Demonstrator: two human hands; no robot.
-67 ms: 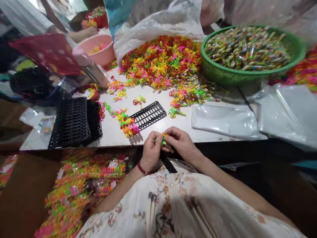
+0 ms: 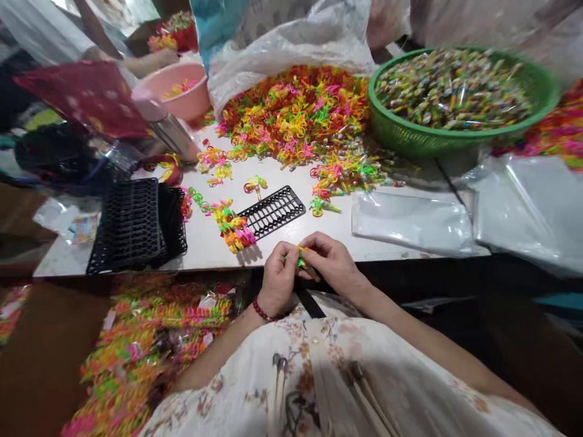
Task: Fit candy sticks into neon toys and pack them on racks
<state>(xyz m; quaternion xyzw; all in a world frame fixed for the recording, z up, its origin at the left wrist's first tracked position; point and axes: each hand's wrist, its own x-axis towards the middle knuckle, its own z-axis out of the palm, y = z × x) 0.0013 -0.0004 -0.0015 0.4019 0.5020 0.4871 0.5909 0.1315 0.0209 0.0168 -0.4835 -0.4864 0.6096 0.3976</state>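
Observation:
My left hand point(image 2: 279, 280) and my right hand point(image 2: 331, 261) meet at the table's near edge, fingers pinched together on a small green and orange plastic piece point(image 2: 301, 261). A red bead bracelet circles my left wrist. Just beyond the hands lies a black plastic rack point(image 2: 272, 211) with a bunch of yellow, pink and orange pieces point(image 2: 233, 229) at its left end. Farther back spreads a big heap of bright plastic pieces point(image 2: 296, 112).
A green basket point(image 2: 460, 141) full of small wrapped items stands at the back right. Clear plastic bags point(image 2: 412, 221) lie on the right. Stacked black racks point(image 2: 134, 223) sit at the left, a pink bowl point(image 2: 175, 100) behind them. Bagged colourful pieces point(image 2: 146, 346) lie below the table.

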